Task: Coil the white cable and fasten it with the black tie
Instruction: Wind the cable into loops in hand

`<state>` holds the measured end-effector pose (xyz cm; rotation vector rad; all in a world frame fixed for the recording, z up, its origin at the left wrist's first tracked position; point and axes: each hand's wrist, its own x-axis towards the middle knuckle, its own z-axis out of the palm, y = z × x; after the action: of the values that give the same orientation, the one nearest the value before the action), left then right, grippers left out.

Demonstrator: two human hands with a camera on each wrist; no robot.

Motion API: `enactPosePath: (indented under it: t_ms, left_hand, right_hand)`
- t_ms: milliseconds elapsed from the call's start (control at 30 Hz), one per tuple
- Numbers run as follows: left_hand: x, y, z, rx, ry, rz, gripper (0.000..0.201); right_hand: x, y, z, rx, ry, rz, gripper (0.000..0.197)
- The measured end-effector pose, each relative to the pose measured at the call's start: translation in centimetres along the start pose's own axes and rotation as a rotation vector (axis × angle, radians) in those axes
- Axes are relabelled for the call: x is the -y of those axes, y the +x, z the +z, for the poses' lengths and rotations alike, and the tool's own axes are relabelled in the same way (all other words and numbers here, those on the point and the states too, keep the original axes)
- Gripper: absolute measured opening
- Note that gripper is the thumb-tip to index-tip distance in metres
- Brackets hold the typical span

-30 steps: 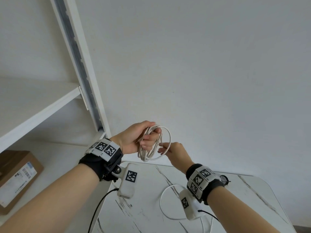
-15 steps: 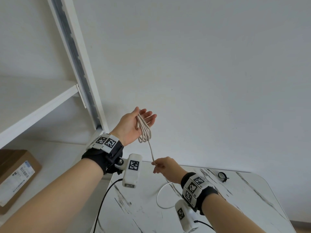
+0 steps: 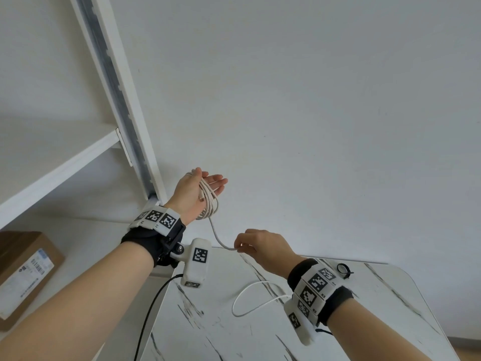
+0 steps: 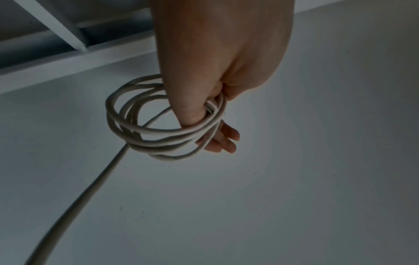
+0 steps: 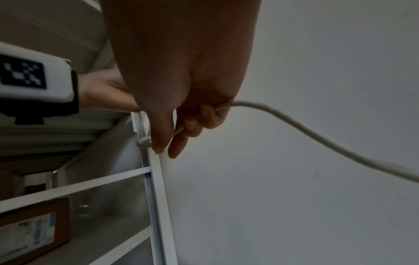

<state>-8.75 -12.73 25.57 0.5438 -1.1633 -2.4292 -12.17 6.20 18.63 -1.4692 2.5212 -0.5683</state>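
Note:
The white cable's coil [image 3: 210,205] hangs in several loops round my raised left hand [image 3: 192,194], whose fingers point straight out. In the left wrist view the thumb [image 4: 192,111] hooks the loops [image 4: 156,133] and pins the plug end against the palm. One strand runs down from the coil to my right hand [image 3: 260,244], which pinches it between thumb and fingers [image 5: 204,114] just above the table. The remaining cable [image 3: 251,295] lies in a loose curve on the table. The black tie [image 3: 344,270], a small ring, lies at the table's far right, beyond my right wrist.
The marble-patterned table [image 3: 377,321] sits against a plain wall. A white shelf unit [image 3: 65,168] with a slotted upright [image 3: 117,95] stands at the left, close behind my left hand. A cardboard box [image 3: 23,269] rests on a lower shelf. A black camera lead [image 3: 149,311] hangs below my left wrist.
My left hand has risen and straightened its fingers with the coil on it. My right hand has left the coil and dropped toward the table, drawing out one strand that now sags.

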Motion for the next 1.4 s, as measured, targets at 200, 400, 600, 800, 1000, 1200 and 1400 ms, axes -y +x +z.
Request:
enactPosePath:
  t_ms: [200, 400, 600, 800, 1000, 1200, 1400]
  left_hand:
    - [1.8, -0.3, -0.2, 0.055, 0.266, -0.025, 0.028]
    - [2.8, -1.2, -0.4, 0.137, 0.598, -0.193, 0.026]
    - [3.3, -2.1, -0.9, 0.344, 0.653, -0.437, 0.034]
    - [3.7, -2.6, -1.9, 0.470, 0.726, -0.625, 0.031]
    - [3.5, -3.2, -2.1, 0.523, 0.644, -0.633, 0.041]
    - [2.9, -3.5, -1.9, 0.633, 0.523, -0.714, 0.039]
    - [1.8, -3.2, -0.9, 0.654, 0.294, -0.598, 0.026]
  right_hand:
    - [1.0, 0.6, -2.4, -0.097, -0.053, -0.171, 0.019]
    - [1.1, 1.3, -3.9, -0.170, -0.010, -0.208, 0.018]
    - [0.8, 2.0, -5.3, -0.199, 0.120, -0.152, 0.013]
    - [-0.1, 2.5, -6.9, -0.251, 0.122, -0.144, 0.014]
    - [-2.0, 2.7, -6.4, -0.288, 0.152, -0.053, 0.015]
    - [-3.1, 2.8, -4.4, -0.338, 0.280, 0.026, 0.016]
    - [-3.4, 2.8, -1.8, -0.387, 0.458, 0.097, 0.018]
